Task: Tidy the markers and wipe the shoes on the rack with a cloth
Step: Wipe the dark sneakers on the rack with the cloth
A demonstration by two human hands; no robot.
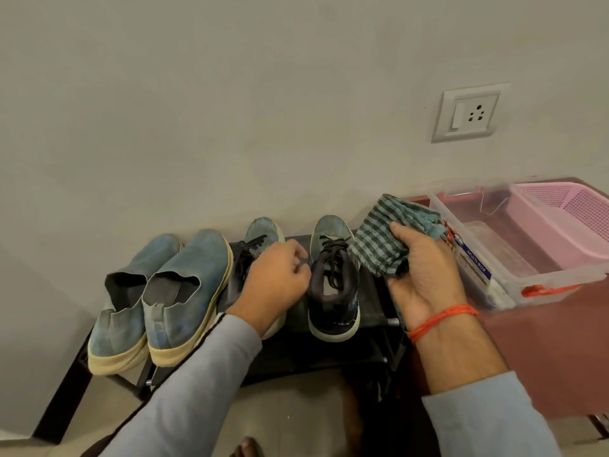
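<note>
right hand grasps the green checked cloth above the black shoe rack. left hand pinches the right blue lace-up sneaker's collar. clear plastic box label reads "multi-box".

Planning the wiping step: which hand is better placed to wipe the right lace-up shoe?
Probably the right hand: it already holds the checked cloth beside that lace-up shoe. The left hand has no cloth.
</note>
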